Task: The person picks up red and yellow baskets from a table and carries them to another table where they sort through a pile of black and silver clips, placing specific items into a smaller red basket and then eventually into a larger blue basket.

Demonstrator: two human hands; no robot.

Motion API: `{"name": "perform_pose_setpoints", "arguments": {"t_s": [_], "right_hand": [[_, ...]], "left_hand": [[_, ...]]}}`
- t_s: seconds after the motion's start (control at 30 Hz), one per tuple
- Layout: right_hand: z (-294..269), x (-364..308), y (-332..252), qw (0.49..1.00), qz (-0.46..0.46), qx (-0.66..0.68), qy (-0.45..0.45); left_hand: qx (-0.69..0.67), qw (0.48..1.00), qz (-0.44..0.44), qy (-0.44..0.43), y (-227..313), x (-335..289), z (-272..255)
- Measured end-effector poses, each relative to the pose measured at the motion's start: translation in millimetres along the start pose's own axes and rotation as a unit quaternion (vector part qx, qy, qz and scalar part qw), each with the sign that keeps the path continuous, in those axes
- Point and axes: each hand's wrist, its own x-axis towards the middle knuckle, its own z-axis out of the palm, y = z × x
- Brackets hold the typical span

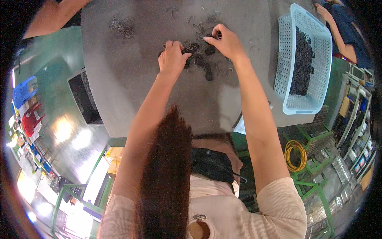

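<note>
A loose heap of small black parts (pixel 203 65) lies on the grey table, mixed with thin wiry rings or strips (pixel 193 46). My left hand (pixel 172 59) rests at the heap's left side, fingers curled and thumb pressed toward a black part at its edge. Just right of the heap, my right hand (pixel 227 43) is closed in a pinch, with a bit of a small dark piece showing between the fingers. The exact kind of these parts is too small to make out.
On the right of the grey table (pixel 131 91) stands a light blue perforated basket (pixel 285 59) holding many black parts. Thin scraps (pixel 121 26) lie at the far left. Other people's arms (pixel 55 16) show at both upper sides. A black crate (pixel 84 97) is beside the table's left edge.
</note>
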Motion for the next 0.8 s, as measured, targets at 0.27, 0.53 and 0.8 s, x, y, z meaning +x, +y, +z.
{"name": "perform_pose_setpoints", "arguments": {"t_s": [0.27, 0.53, 0.8], "right_hand": [[10, -19, 6, 0.988, 0.032, -0.128, 0.08], [-19, -60, -8, 0.819, 0.185, 0.543, -0.024], [15, -38, -13, 0.984, 0.081, -0.161, -0.004]], "left_hand": [[-0.272, 0.96, 0.014, -0.062, -27, 10, -11], [-0.633, 0.706, -0.144, -0.284, -56, 18, -49], [-0.301, 0.939, -0.039, -0.161, -43, 26, -33]]}}
